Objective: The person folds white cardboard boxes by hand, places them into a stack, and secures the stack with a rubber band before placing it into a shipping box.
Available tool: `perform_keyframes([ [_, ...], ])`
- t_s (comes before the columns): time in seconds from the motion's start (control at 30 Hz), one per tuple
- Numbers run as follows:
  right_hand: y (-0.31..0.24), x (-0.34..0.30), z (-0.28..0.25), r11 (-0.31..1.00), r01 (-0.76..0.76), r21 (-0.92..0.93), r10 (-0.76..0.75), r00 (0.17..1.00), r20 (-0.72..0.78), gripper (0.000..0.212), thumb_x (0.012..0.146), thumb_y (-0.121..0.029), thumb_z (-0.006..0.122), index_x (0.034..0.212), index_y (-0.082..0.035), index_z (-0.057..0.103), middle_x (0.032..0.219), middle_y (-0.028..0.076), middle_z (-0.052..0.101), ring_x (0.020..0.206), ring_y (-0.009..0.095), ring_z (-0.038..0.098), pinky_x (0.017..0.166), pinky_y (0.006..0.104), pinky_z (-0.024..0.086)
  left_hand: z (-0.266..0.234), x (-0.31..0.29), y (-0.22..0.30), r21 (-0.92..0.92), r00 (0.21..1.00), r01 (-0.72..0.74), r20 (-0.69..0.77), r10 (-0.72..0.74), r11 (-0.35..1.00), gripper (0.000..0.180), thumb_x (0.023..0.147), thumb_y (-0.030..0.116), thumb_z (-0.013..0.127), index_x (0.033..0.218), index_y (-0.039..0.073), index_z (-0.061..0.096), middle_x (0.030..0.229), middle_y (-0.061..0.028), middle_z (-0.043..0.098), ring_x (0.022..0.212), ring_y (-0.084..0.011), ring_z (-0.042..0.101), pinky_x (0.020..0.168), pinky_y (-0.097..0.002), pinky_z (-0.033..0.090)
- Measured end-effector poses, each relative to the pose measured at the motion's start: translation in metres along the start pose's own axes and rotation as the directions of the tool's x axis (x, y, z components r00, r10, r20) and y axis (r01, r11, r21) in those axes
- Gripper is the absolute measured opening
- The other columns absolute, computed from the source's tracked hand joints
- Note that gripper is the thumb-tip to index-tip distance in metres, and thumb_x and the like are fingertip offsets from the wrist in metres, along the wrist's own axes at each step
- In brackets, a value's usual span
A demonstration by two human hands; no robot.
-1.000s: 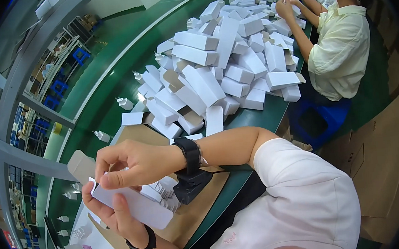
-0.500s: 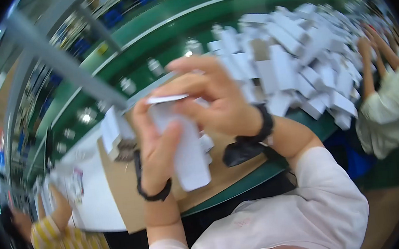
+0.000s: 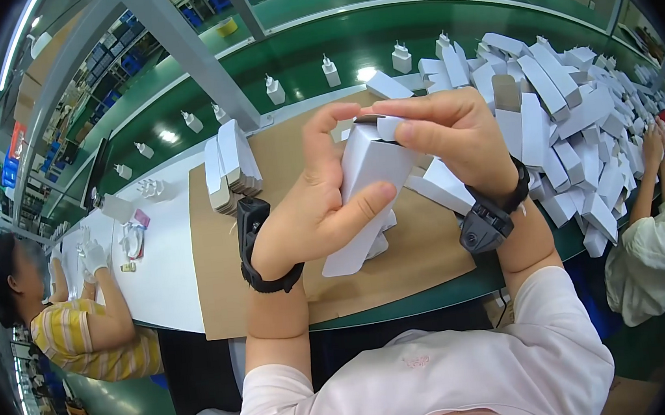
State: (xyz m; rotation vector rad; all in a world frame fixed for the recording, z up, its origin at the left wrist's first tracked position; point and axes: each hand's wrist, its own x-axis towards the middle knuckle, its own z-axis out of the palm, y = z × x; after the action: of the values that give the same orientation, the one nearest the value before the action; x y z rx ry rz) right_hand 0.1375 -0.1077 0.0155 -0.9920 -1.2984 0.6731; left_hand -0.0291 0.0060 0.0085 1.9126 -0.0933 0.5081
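Note:
A small white carton (image 3: pixel 375 164) is held up in front of me between both hands. My left hand (image 3: pixel 301 210) wraps its left side, the thumb lying across the front face and the index finger bent at the upper end. My right hand (image 3: pixel 448 130) closes on the upper end, with thumb and fingers at the small end flaps. A long white flap (image 3: pixel 347 260) hangs from the carton's lower end. Other white cartons lie on the brown cardboard sheet (image 3: pixel 278 303) beneath, partly hidden behind the held one.
Flattened cartons (image 3: pixel 230 165) are stacked at the sheet's left. A big heap of white cartons (image 3: pixel 533 103) fills the right. White plug-like pieces (image 3: pixel 275 89) stand spaced along the green belt (image 3: pixel 300 60). Co-workers sit left, in a yellow striped shirt (image 3: pixel 71 341), and right.
The carton now shows its side faces, where before mostly one flat panel faced me. My right hand has moved down onto its upper end. The whole view has shifted and is sharper.

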Motion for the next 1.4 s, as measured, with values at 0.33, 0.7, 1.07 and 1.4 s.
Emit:
perform_keyframes([
  [0.33, 0.007, -0.003, 0.002, 0.834, 0.368, -0.412, -0.351, 0.929, 0.120, 0.035, 0.076, -0.008, 0.069, 0.111, -0.002, 0.062, 0.114, 0.014, 0.061, 0.091, 0.015, 0.062, 0.069, 0.0234, 0.050, -0.003, 0.003, 0.002, -0.050, 0.999, 0.038, -0.024, -0.039, 0.998, 0.066, 0.089, 0.019, 0.053, 0.132, 0.002, 0.006, 0.098, -0.0125, 0.057, 0.088, -0.0172, 0.057, 0.078, -0.0273, 0.044],
  [0.7, -0.033, -0.054, -0.179, 0.383, -0.428, -0.819, -0.718, 0.420, -0.555, 0.053, 0.074, -0.006, 0.065, 0.125, -0.016, 0.054, 0.105, 0.010, 0.062, 0.093, 0.017, 0.060, 0.078, 0.0281, 0.050, -0.039, 0.018, -0.069, 0.725, 0.727, 0.624, -0.403, -0.555, 0.291, 0.050, 0.065, 0.040, 0.074, 0.056, -0.005, 0.055, 0.051, -0.0147, 0.053, 0.045, -0.0287, 0.050, 0.048, -0.0353, 0.042],
  [1.07, -0.054, -0.062, -0.149, 0.572, -0.126, -0.811, -0.765, 0.275, -0.582, 0.033, 0.084, -0.010, 0.061, 0.116, -0.003, 0.057, 0.106, 0.012, 0.062, 0.095, 0.015, 0.059, 0.082, 0.0243, 0.046, -0.045, 0.025, -0.080, 0.455, 0.673, 0.709, -0.211, -0.709, 0.538, 0.036, 0.067, 0.022, 0.072, 0.047, 0.001, 0.050, 0.045, -0.0032, 0.048, 0.039, -0.0110, 0.044, 0.037, -0.0251, 0.033],
  [1.4, -0.032, -0.029, -0.046, 0.677, 0.149, -0.721, -0.364, 0.919, -0.151, 0.029, 0.079, -0.014, 0.061, 0.107, -0.005, 0.059, 0.079, 0.013, 0.064, 0.067, 0.024, 0.063, 0.059, 0.0304, 0.050, -0.023, 0.014, -0.011, 0.086, 0.898, 0.432, -0.136, -0.419, 0.898, 0.014, 0.073, 0.005, 0.063, 0.083, -0.004, 0.060, 0.067, -0.0033, 0.060, 0.057, -0.0078, 0.054, 0.051, -0.0198, 0.041],
])
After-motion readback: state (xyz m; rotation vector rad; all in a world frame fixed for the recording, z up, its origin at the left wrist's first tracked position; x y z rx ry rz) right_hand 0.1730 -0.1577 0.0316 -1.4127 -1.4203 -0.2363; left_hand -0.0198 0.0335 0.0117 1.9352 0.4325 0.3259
